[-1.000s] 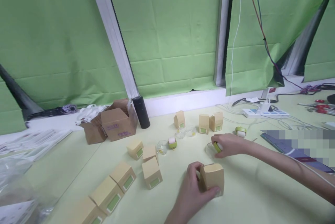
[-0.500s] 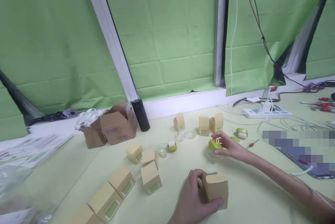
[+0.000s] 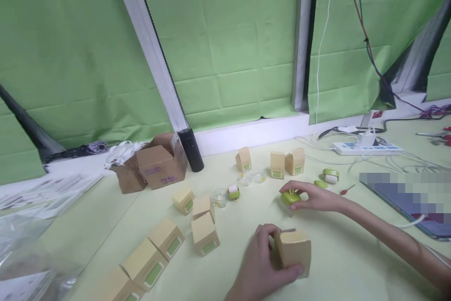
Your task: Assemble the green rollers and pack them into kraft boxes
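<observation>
My left hand [image 3: 259,263] grips a small tan cardboard box [image 3: 295,250] at the front of the table, thumb on its near face and fingers around its left side. The box top is peaked. Beyond it, my right hand [image 3: 312,196] closes its thumb and fingers on a small green-topped container [image 3: 290,196] with a cord loop on top. Its lower part looks clear and rests on or close to the table; I cannot tell which. A green-and-white piece [image 3: 233,191] and a clear cup [image 3: 220,197] lie left of it.
Several tan boxes [image 3: 143,263] line the left front, with more toward the back. An open brown carton [image 3: 162,165] and a black cylinder [image 3: 190,150] stand by the wall. At right are a power strip [image 3: 368,148], cables, a red-handled tool [image 3: 347,190] and a phone [image 3: 405,202].
The green top in my right hand has come down slightly, and the hand's fingers lie lower around it. My left hand keeps its hold on the box. The view has shifted a little.
</observation>
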